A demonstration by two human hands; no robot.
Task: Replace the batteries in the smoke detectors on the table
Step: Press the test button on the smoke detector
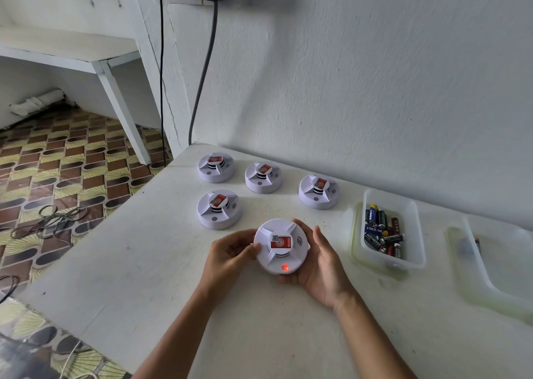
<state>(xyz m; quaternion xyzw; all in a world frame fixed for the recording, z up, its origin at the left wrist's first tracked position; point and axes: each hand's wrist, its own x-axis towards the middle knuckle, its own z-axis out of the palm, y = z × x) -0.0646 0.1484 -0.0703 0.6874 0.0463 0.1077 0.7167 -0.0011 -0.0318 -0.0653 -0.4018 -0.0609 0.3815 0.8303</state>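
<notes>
In the head view, a round white smoke detector [281, 246] is clasped between both hands above the table [144, 277], face up, its lit red lamp [285, 267] toward the person. The left hand [230, 256] grips its left rim; the right hand [320, 266] cups its right side and underside. Four more detectors [219, 209] sit face up beyond. A clear tub [415, 234] of batteries [382, 231] lies right; a second tub [496, 263], blurred, seems to hold one battery.

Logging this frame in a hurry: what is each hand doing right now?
Left hand: gripping the left edge of the lit smoke detector.
Right hand: cupped under and around the same detector's right side.
</notes>
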